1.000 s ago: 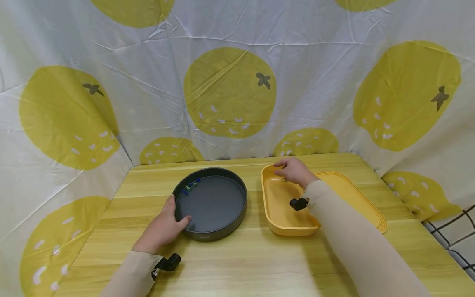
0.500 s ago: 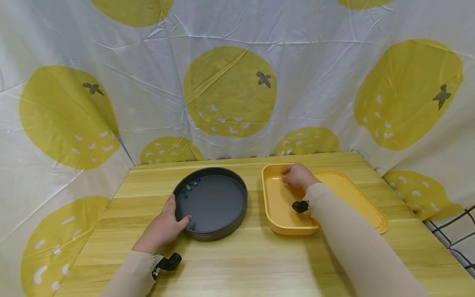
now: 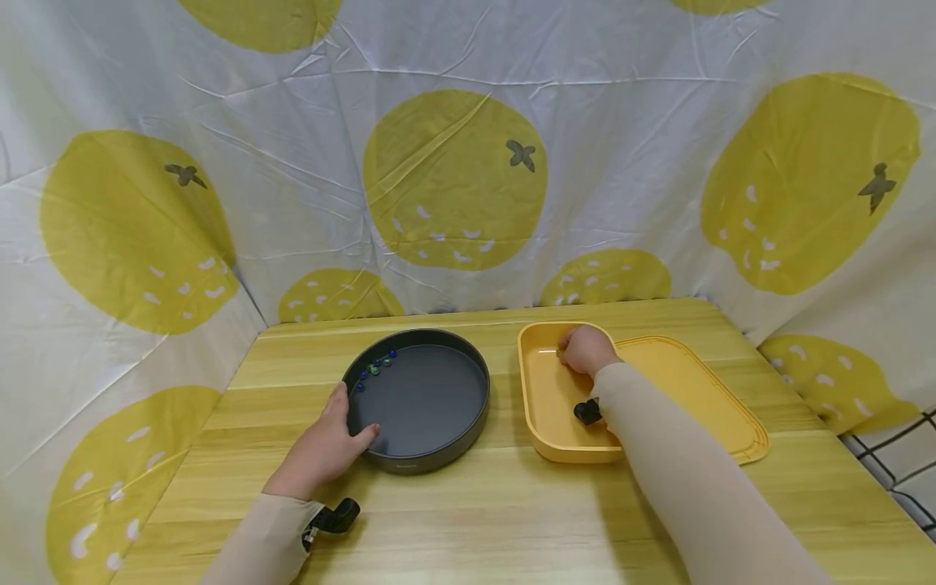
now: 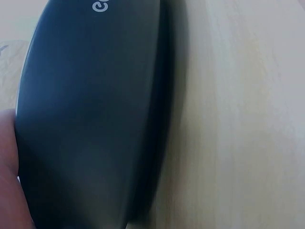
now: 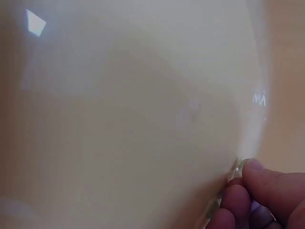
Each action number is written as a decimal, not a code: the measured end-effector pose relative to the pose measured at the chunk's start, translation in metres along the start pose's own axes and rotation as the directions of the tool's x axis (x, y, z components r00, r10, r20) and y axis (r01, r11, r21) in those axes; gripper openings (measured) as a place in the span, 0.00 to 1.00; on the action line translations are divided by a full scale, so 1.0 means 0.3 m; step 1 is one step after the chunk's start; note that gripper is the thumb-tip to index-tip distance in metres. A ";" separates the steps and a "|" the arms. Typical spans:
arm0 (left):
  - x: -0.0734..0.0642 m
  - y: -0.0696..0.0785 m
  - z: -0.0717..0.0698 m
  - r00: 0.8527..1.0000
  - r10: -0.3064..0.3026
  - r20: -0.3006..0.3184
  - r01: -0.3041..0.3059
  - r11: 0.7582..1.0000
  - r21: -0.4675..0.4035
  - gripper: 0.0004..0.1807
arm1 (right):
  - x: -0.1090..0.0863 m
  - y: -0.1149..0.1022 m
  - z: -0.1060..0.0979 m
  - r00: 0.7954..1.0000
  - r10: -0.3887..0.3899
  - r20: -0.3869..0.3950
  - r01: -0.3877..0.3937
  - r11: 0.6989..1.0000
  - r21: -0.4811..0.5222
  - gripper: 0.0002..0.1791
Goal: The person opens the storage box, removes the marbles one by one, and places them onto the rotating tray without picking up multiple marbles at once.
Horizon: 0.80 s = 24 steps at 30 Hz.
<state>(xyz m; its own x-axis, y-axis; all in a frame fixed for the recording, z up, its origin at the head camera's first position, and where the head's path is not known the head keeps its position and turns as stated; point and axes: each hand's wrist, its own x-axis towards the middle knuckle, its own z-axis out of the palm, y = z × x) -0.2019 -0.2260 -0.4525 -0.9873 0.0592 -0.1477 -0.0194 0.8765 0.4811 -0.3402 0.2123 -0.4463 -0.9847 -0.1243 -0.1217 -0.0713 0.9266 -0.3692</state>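
In the head view, my left hand (image 3: 325,448) grips the near left wall of a round dark grey cake pan (image 3: 424,406), its thumb lying over the rim. Several blue and green glass marbles (image 3: 374,370) rest along the pan's far left inner edge. The left wrist view shows the pan's outer wall (image 4: 90,114) close up. My right hand (image 3: 588,351) is down in the far part of a yellow rectangular container (image 3: 541,414). Thumb and fingers there pinch a clear yellowish marble (image 5: 240,165), seen in the right wrist view. The other curled fingers partly hide what lies beneath them.
A flat yellow lid (image 3: 680,382) lies on the wooden table (image 3: 468,528), right of the container and partly behind the right forearm. A fruit-patterned curtain (image 3: 453,179) hangs behind and at both sides. Black wire mesh (image 3: 895,455) stands beyond the right edge.
My right hand has lowered into the container, and its fingers have drawn together on the marble. A blue marble at the pan's left edge has shifted slightly. My left hand keeps its place.
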 end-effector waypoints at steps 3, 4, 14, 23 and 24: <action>-0.003 0.002 -0.002 1.000 0.002 0.000 -0.002 1.000 0.000 0.60 | 0.001 -0.001 0.008 1.000 -0.004 -0.019 0.004 1.000 0.000 0.15; -0.003 0.002 -0.003 1.000 0.001 0.001 -0.001 1.000 0.000 0.59 | 0.002 -0.002 0.010 1.000 -0.011 -0.022 0.011 1.000 -0.002 0.15; 0.005 -0.008 0.004 1.000 0.002 0.001 -0.002 1.000 -0.007 0.59 | 0.012 -0.003 0.027 0.999 -0.052 -0.013 0.052 0.998 0.045 0.13; 0.000 -0.005 0.001 1.000 0.004 -0.002 -0.004 1.000 -0.009 0.59 | 0.003 -0.036 0.005 0.999 -0.032 0.041 0.020 0.966 0.260 0.17; -0.001 -0.004 0.001 1.000 0.004 -0.001 -0.004 1.000 -0.009 0.59 | 0.001 -0.042 0.001 0.999 -0.033 0.044 0.019 0.960 0.280 0.17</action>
<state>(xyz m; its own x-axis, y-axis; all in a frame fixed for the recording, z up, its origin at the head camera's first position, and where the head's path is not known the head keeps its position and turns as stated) -0.2014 -0.2269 -0.4532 -0.9876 0.0623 -0.1444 -0.0165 0.8720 0.4892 -0.3396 0.2004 -0.4419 -0.9740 -0.1698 -0.1498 -0.0428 0.7876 -0.6147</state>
